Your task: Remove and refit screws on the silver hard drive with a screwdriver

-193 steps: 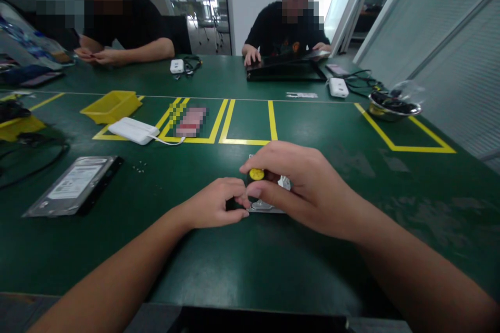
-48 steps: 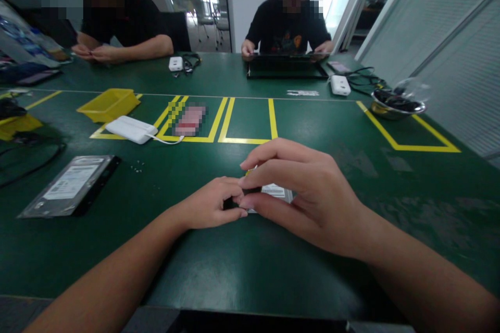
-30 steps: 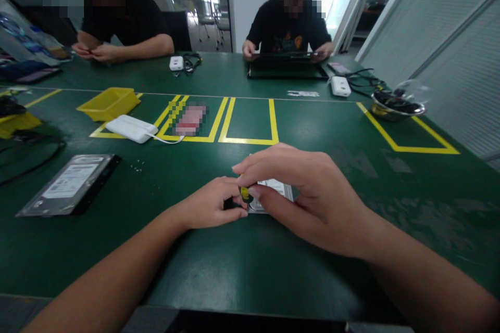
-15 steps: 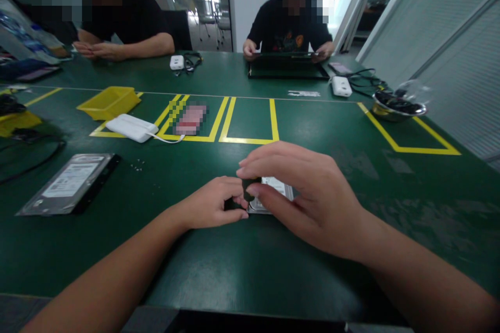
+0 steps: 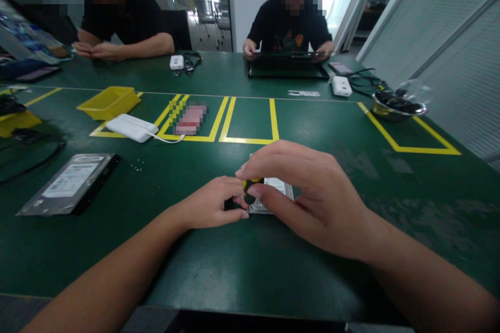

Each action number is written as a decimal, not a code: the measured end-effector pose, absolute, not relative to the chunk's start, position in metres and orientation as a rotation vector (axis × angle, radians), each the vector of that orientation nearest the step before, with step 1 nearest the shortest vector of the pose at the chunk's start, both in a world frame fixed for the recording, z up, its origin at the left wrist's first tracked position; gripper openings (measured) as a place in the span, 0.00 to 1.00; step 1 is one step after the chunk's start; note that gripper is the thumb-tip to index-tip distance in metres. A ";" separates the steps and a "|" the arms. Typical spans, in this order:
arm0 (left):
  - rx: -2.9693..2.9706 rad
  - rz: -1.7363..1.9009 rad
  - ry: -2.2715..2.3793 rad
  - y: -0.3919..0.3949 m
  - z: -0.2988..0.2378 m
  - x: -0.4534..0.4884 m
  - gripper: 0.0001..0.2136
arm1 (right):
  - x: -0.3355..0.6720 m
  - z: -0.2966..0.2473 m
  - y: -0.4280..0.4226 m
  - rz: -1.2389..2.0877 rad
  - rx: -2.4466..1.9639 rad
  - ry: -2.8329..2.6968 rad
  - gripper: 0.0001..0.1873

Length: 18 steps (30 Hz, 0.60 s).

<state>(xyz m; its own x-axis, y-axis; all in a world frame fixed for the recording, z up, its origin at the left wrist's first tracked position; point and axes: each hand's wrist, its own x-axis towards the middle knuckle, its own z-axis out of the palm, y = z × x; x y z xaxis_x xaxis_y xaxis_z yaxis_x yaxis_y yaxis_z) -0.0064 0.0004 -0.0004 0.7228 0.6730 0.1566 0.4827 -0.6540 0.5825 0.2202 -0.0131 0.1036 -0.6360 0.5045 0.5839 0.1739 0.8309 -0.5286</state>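
Observation:
A small silver hard drive (image 5: 280,188) with a white label lies flat on the green table in front of me, partly covered by my hands. My left hand (image 5: 216,202) grips its left edge, fingers curled and thumb near the front corner. Over the drive, my right hand (image 5: 308,192) has thumb and fingers closed around the black and yellow handle of a screwdriver (image 5: 249,190). The screwdriver's tip is hidden. To the left rests a larger hard drive (image 5: 70,179), label side up, with several tiny screws (image 5: 137,165) scattered beside it.
Beyond my hands are a yellow bin (image 5: 111,103), a white power bank (image 5: 132,127) cabled to a phone (image 5: 190,119), and taped outlines. A metal bowl (image 5: 399,106) of dark items stands right. Across the table sit two people; one holds a dark panel (image 5: 289,66).
The screwdriver handle has turned slightly in my right hand, with more of its yellow showing. My left hand and the small drive stay in place.

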 end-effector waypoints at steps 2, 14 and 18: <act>2.392 0.493 0.884 0.000 0.000 -0.006 0.09 | 0.221 0.105 -0.013 0.566 -0.471 -2.256 0.14; 2.455 0.479 0.870 0.000 0.001 -0.006 0.09 | 0.220 0.104 -0.012 0.530 -0.558 -2.257 0.06; 2.421 0.491 0.878 0.001 0.002 -0.006 0.07 | 0.221 0.104 -0.012 0.567 -0.497 -2.242 0.12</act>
<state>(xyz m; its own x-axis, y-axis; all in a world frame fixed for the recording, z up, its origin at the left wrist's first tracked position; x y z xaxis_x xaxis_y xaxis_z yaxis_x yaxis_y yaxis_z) -0.0055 0.0007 0.0022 0.7249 0.6708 0.1565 0.4850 -0.6583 0.5757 0.2215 -0.0117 0.1038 -0.6376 0.5092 0.5781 0.1734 0.8260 -0.5364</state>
